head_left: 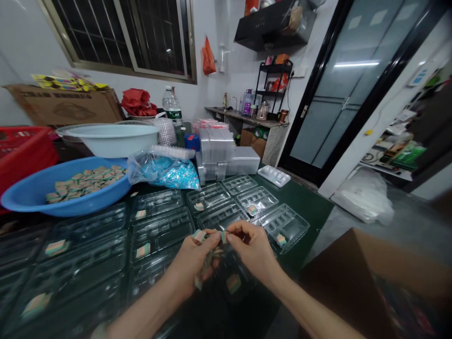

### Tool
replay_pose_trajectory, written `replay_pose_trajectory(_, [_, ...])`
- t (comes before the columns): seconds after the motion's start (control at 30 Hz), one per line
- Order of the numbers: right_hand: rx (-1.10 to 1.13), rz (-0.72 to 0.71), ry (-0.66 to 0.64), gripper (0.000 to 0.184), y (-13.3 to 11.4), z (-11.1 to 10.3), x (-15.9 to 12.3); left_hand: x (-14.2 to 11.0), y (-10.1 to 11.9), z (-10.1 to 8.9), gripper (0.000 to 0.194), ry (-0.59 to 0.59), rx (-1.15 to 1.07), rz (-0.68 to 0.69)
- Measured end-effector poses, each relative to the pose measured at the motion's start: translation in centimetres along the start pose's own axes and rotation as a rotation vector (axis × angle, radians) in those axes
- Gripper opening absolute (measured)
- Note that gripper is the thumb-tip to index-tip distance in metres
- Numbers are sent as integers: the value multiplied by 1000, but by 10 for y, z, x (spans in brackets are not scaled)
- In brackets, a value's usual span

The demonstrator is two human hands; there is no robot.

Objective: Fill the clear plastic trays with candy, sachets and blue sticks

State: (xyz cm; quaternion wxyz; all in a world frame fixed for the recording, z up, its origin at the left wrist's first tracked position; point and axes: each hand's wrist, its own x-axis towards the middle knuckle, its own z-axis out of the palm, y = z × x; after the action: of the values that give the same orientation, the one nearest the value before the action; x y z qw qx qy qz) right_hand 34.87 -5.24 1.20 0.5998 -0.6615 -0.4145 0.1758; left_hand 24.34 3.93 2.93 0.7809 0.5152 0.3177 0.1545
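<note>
My left hand (197,259) is curled round a bunch of small pastel-striped erasers (199,235), with more of them poking out under the palm. My right hand (252,247) meets it at the fingertips and pinches one eraser (223,235) from that bunch. Both hands hover over clear plastic compartment trays (160,230) laid out on the dark green table (310,202). Most of these trays hold a single eraser (143,250). A blue basin (35,193) at the left is filled with several more erasers.
A white basin (113,139), a red crate (21,150) and a cardboard box (63,106) stand behind the blue basin. A bag of blue bits (165,172) and stacked clear boxes (217,150) sit mid-table. A brown carton (370,282) is at the right.
</note>
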Motion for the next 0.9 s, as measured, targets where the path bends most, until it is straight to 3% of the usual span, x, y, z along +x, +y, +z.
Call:
replay_pose_trajectory(0.27, [-286, -157, 137, 13, -3, 5, -10, -3, 0, 6, 20, 67, -3, -15])
replay_pose_trajectory(0.53, [75, 103, 121, 8, -1, 6, -9, -3, -8, 9, 18, 49, 31, 32])
replay_pose_trajectory(0.73, [212, 163, 126, 11, 2, 8, -11, -1, -9, 12, 21, 64, 27, 9])
replay_pose_trajectory(0.9, [189, 173, 182, 18, 20, -23, 29, 7, -12, 0, 27, 67, 38, -53])
